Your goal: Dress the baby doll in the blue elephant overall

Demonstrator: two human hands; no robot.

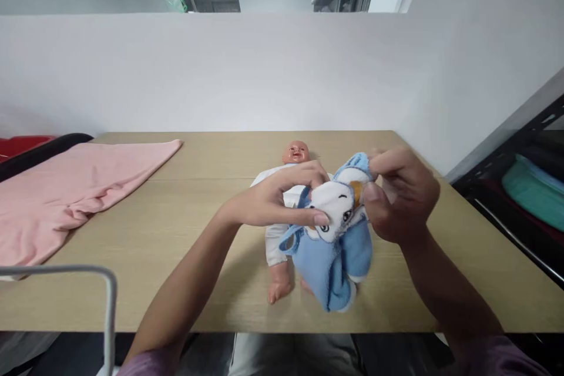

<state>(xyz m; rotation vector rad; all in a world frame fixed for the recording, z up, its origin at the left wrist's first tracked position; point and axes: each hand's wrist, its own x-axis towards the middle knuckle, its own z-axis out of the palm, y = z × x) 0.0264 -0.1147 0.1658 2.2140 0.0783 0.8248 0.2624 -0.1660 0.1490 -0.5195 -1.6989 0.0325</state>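
Note:
A blue-and-white terry cloth piece (324,264) with an embroidered animal face, an orange patch and a small loop hangs between my hands, above the baby doll. Its exact kind I cannot tell. My left hand (286,194) grips it from the left, thumb pressed over the face and fingers behind it. On the other side, my right hand (400,197) pinches its upper right edge between thumb and fingers. The baby doll (276,241) lies face up on the table in white clothing, head away from me. My left hand and the cloth hide much of its body.
A pink blanket (88,188) is spread over the left of the wooden table (198,155). A grey metal tube (110,305) rises at the front left. On the right stands a dark rack (506,211) with folded green fabric (533,188). A white wall backs the table.

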